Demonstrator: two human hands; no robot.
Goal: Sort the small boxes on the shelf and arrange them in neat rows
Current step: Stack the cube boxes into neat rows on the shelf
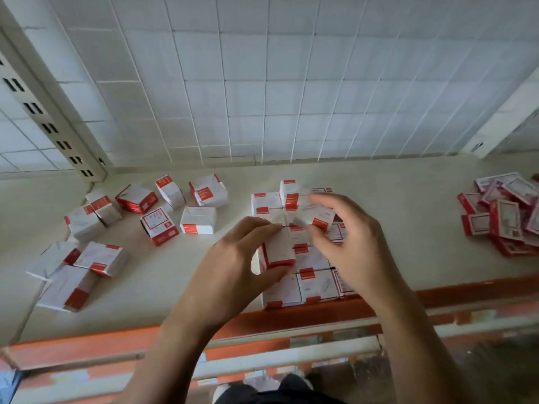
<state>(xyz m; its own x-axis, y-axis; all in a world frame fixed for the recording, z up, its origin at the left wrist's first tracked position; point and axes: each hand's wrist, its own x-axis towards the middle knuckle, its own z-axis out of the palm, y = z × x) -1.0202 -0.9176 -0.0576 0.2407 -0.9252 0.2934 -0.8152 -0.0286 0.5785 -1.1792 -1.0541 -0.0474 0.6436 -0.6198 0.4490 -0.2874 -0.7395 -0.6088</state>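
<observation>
Two hands [233, 266] [350, 243], each gripping one box [280, 249] [319, 215]

view: single, worn on my head | faces: forward and steeply down, over my forearms, onto the shelf [175, 287] | range: close, my left hand [233, 272] and right hand [355, 252] mid-frame among the small boxes [267, 204] | top of frame: tiled wall [262, 83] behind shelf

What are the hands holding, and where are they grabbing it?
The left hand grips a small box by its ends, thumb on the near red end. The right hand pinches another box at its near corner.
</observation>
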